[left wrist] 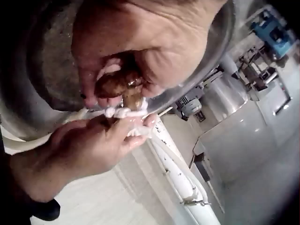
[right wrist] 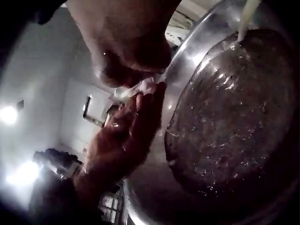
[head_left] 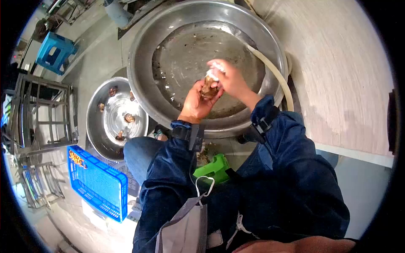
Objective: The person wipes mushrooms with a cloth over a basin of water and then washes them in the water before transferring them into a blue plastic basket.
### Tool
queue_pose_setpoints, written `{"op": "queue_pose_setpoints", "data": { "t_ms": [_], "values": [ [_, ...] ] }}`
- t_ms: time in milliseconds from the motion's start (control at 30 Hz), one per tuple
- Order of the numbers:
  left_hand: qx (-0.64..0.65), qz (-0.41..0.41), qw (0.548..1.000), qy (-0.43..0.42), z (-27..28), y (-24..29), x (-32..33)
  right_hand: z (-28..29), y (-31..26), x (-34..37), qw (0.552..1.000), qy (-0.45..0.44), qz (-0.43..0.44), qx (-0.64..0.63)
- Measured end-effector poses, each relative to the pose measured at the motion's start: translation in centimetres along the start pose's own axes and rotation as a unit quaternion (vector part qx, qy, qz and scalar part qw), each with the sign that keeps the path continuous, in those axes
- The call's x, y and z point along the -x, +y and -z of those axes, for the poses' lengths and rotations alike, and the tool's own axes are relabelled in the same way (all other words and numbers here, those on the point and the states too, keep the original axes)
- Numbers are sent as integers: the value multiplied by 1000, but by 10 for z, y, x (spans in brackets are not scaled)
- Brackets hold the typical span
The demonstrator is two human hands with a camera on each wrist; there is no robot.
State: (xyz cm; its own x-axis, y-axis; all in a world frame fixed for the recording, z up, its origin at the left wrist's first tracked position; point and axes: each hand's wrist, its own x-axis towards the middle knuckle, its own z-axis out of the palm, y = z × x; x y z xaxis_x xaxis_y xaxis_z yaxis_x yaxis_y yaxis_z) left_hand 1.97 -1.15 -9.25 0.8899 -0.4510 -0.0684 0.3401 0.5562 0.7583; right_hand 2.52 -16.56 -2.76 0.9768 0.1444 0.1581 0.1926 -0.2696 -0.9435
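Note:
Over a large metal basin (head_left: 139,84) of water, the left hand (head_left: 198,103) grips a brown, lumpy item (head_left: 208,90). In the left wrist view the item (left wrist: 117,86) looks glossy, with a narrower part pointing at the other hand. The right hand (head_left: 230,78) pinches a white, cloth-like piece (head_left: 214,72) against the item's end. That white piece (left wrist: 124,112) wraps around the narrow part, between the right hand's fingers (left wrist: 136,133) and the left hand (left wrist: 154,51). Seen from the right wrist, the item is mostly hidden behind the hands.
A pale hose (head_left: 274,74) runs over the basin's right rim into the water. To the left stands a smaller metal bowl (head_left: 98,135) holding several brown pieces. A blue crate (head_left: 97,181), a green object (head_left: 213,168) and a blue stool (head_left: 55,52) are on the floor.

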Motion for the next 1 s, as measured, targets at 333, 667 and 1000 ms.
{"op": "queue_pose_setpoints", "data": {
  "t_ms": [333, 667, 1000],
  "values": [
    [-791, 151, 548, 226, 181, -112, -76, 48, -89, 28, 998, 18, -23, 55],
    [-715, 124, 678, 120, 32, 26, -41, 61, -88, 19, 999, 14, -38, -12],
    [-61, -65, 978, 190, 84, 286, 132, 105, -195, 56, 961, 211, 49, 169]
  ]
}}
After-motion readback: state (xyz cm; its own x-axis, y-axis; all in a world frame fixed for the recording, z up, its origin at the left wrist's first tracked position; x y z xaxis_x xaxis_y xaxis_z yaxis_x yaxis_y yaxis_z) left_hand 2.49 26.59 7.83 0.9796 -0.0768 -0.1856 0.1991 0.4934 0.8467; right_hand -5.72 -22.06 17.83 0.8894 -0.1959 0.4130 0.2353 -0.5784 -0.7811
